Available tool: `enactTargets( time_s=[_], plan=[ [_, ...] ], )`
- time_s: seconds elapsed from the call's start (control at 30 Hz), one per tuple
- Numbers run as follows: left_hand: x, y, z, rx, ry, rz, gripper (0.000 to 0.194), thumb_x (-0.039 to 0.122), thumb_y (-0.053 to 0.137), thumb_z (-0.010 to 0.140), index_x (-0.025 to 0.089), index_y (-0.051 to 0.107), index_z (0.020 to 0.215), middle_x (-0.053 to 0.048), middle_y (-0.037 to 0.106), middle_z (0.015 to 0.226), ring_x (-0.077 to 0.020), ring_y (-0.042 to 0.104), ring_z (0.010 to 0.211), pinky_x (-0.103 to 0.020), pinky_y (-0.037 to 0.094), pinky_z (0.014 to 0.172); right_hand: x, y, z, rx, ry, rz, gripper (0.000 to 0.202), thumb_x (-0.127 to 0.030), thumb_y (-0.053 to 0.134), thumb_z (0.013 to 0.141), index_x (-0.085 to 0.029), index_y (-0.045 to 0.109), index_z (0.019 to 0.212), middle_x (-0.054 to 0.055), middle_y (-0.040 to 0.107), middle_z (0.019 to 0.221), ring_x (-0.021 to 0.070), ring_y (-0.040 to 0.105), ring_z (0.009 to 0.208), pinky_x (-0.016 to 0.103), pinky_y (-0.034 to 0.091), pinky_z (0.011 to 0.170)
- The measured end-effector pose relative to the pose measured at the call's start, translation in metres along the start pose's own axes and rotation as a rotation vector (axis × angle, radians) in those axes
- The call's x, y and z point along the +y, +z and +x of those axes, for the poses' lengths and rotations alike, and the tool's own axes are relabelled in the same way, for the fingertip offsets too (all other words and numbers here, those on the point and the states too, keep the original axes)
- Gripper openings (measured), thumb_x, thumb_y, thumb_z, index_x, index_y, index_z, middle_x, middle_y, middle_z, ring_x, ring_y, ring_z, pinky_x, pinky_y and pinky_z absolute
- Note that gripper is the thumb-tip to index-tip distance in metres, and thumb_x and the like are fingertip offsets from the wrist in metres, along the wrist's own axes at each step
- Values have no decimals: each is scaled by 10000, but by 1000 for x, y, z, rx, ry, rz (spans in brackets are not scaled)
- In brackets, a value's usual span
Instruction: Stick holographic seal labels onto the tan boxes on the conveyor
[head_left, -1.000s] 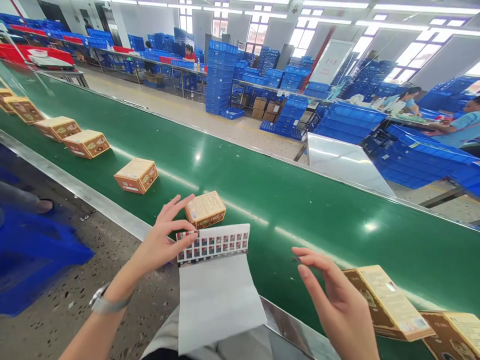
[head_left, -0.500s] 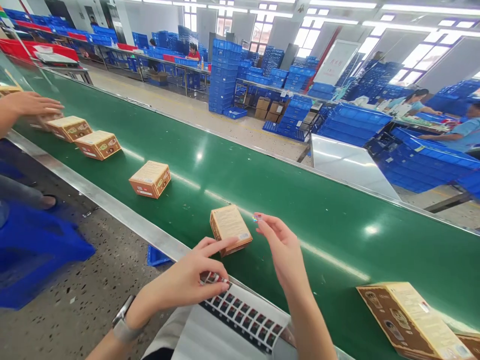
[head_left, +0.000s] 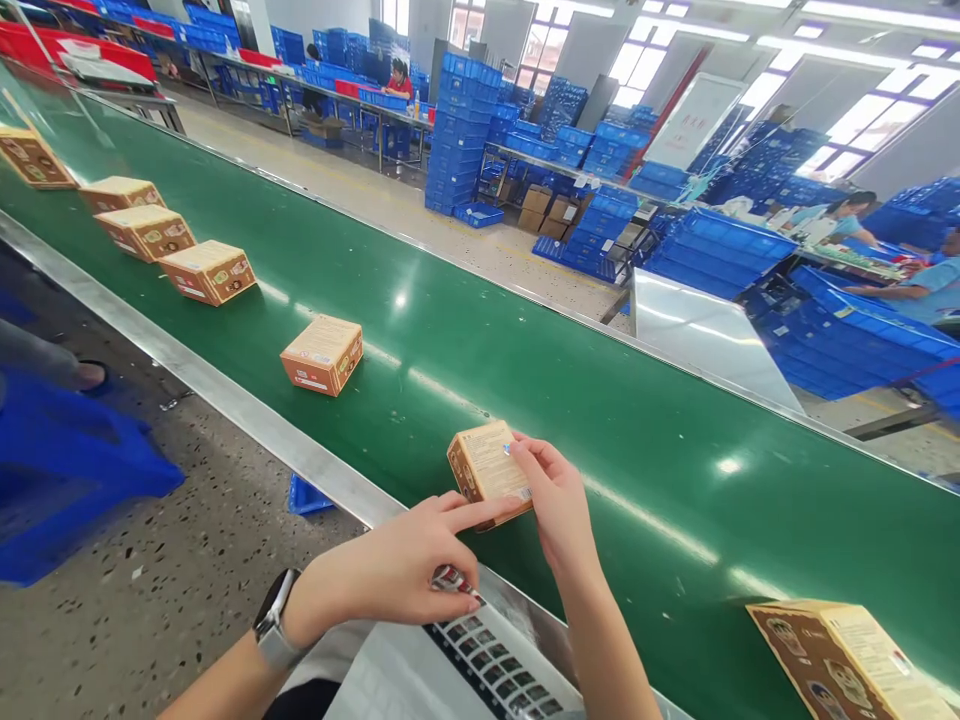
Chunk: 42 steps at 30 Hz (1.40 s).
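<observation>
A small tan and brown box (head_left: 487, 462) sits on the green conveyor belt in front of me. My left hand (head_left: 420, 560) rests its index finger on the near edge of the box top, while its thumb and other fingers pinch the sheet of small dark stickers (head_left: 499, 665). Between the thumb and index finger of my right hand (head_left: 553, 490) is a small shiny sticker (head_left: 508, 449), held at the upper right of the box top. The sticker sheet lies at the belt's near edge, over my lap.
Several similar boxes stand on the belt to the left, the nearest one (head_left: 322, 355) apart from the others. Another box (head_left: 862, 660) is at the lower right. A metal rail (head_left: 300, 450) edges the belt. Blue crates (head_left: 461, 130) and people are beyond.
The boxes have shifted right along the belt. My right hand has brought the sticker onto the box top. My left hand has moved slightly right, its finger still on the box. The other person's hand has left view.
</observation>
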<state>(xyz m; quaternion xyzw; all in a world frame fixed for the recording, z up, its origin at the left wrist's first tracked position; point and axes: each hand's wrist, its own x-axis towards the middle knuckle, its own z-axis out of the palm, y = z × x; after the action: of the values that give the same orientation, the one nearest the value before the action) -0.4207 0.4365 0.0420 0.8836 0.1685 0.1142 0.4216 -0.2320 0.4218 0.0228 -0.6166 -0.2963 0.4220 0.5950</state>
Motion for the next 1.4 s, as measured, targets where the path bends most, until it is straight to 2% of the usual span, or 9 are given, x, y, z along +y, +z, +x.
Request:
enactTargets(
  time_s=[0.2,0.43,0.57,0.77,0.87,0.93,1.03,1.23,1.4],
  plan=[
    [2,9,6,-7,43,35,203,79,760,766,177,677,609,38,400,1585,-267,573,1216,-374,501,1007,3,-9,-5,48,-58,-125,427,-592,752,666,-190,679,792,100,749,989,237,662,789,329,518,648],
    [6,17,15,-28,80,96,214,106,759,769,177,676,585,36,399,1586,-260,608,1126,-376,522,943,-7,-20,-14,198,-193,-517,316,-537,651,727,-224,650,763,88,740,892,294,675,879,393,514,745],
    [7,22,19,-32,114,75,221,102,758,763,168,661,576,22,405,1583,-264,616,1145,-365,508,938,-14,-26,-7,255,-170,-569,438,-507,647,729,-205,578,1039,85,733,903,259,685,744,374,521,658],
    [8,21,12,35,-7,-148,148,104,680,804,169,677,672,-35,607,1422,-198,689,974,-268,497,789,-31,-46,-14,353,-287,-737,307,-384,524,797,-192,612,1021,116,738,970,256,690,800,352,508,631],
    [12,16,5,126,-166,-262,133,193,635,843,168,695,727,-29,764,891,-137,633,717,-213,412,595,-33,-51,-47,241,-487,-786,256,-417,518,901,-231,663,1000,83,747,985,250,701,881,299,501,567],
    [14,13,3,179,-280,-314,189,265,601,858,165,689,724,27,614,600,-105,487,557,-210,321,516,-27,-50,-71,41,-606,-781,209,-404,550,942,-261,673,1032,47,751,948,225,711,846,296,539,636],
    [15,12,2,206,-382,-480,229,354,596,844,157,675,760,43,511,578,-100,403,538,-213,287,501,-12,-48,-93,-160,-688,-797,206,-355,569,975,-280,646,1150,48,747,976,234,706,888,340,561,776],
    [14,13,1,185,-424,-764,289,443,669,787,155,653,803,7,592,655,-127,490,604,-230,369,571,-9,-58,-86,-235,-745,-886,296,-249,560,975,-300,556,1267,11,725,878,204,688,818,288,555,710],
    [18,14,-1,247,-392,-701,354,485,634,811,163,588,670,26,508,590,-118,403,570,-234,300,547,-23,-51,-86,-170,-892,-952,153,-257,529,997,-252,586,1140,10,737,882,193,681,777,319,486,755]
  ],
)
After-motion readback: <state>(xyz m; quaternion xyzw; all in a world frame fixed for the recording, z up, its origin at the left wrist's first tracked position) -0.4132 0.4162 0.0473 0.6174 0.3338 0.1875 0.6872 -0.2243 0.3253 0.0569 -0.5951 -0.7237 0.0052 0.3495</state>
